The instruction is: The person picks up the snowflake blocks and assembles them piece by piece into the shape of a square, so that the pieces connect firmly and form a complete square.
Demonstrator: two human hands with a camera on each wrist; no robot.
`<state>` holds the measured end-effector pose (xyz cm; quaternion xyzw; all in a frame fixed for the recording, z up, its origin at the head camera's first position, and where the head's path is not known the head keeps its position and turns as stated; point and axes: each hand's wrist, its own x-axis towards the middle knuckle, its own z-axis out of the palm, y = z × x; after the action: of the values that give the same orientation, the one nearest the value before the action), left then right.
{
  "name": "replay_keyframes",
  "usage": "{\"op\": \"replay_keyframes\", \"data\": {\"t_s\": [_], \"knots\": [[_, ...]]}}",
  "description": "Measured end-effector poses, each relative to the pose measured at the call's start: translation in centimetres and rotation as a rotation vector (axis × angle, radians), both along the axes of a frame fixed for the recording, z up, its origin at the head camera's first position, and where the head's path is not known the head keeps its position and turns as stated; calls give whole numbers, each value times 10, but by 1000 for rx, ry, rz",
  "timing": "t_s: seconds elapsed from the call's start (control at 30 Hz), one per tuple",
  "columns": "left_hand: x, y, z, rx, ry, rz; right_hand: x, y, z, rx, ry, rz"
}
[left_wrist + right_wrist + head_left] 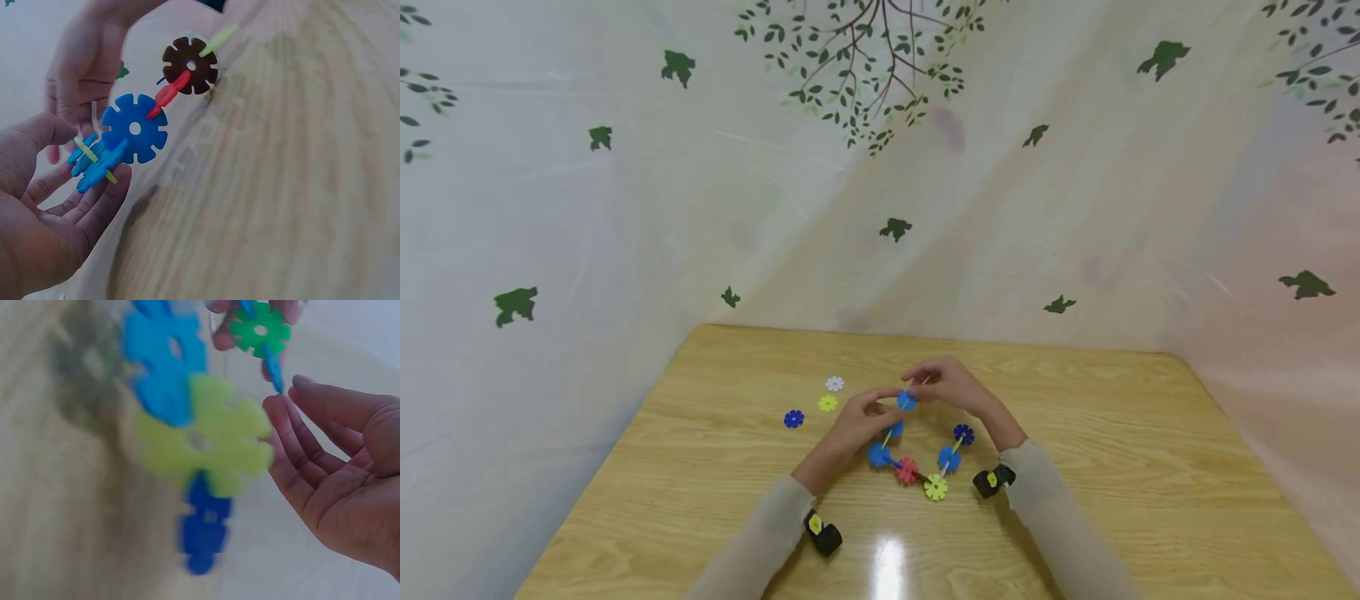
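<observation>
A curved chain of notched plastic discs hangs between the hands over the table. My left hand [862,418] pinches a yellow-green disc [244,339] at the chain's upper end by its opposite edges. Thumb and fingertips of my right hand [953,385] meet at the edge of a blue disc [272,369] slotted into it. Lower along the chain come more blue discs [878,455], a red disc [907,471] and a yellow disc [936,487]. A dark blue disc [964,434] forms its other end, blurred in the right wrist view.
Left of the hands, a white disc [835,384], a loose yellow disc [827,403] and a loose dark blue disc [793,419] lie on the wooden table [700,500]. A printed cloth [820,275] hangs behind it. Both wrists carry small black cameras [827,539].
</observation>
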<state>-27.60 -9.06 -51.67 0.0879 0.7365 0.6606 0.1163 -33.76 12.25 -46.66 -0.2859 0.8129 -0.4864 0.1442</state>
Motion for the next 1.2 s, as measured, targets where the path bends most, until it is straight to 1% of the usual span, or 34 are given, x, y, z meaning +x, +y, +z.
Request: {"op": "replay_keyframes", "data": {"t_s": [0.13,0.2,0.3,0.37,0.47,0.57,0.63,0.73,0.87,0.97,1.07,1.2], "knots": [[3,-6,-3,-17,-16,-34,-10,-14,15,95,99,38],[4,-9,-5,-17,-20,-45,-16,-23,21,138,133,62],[5,-15,-7,-9,-36,-45,-26,-38,26,194,180,108],[5,-19,-7,-15,-51,-37,-33,-48,27,221,210,146],[5,-26,-6,-24,-57,-31,-44,-63,24,257,248,204],[5,-33,-5,-37,-67,-34,-52,-74,17,279,258,256],[5,-36,-5,-40,-74,-44,-56,-79,12,285,262,288],[5,-38,-7,-36,-84,-65,-60,-84,3,304,259,315],[7,-37,-8,-22,-101,-85,-62,-92,-6,349,243,333],[9,-37,-9,-13,-103,-89,-62,-99,-9,355,242,371],[10,-38,-11,-6,-92,-94,-60,-108,-8,366,254,411],[10,-40,-12,10,-90,-101,-58,-116,-3,433,298,429]]}}
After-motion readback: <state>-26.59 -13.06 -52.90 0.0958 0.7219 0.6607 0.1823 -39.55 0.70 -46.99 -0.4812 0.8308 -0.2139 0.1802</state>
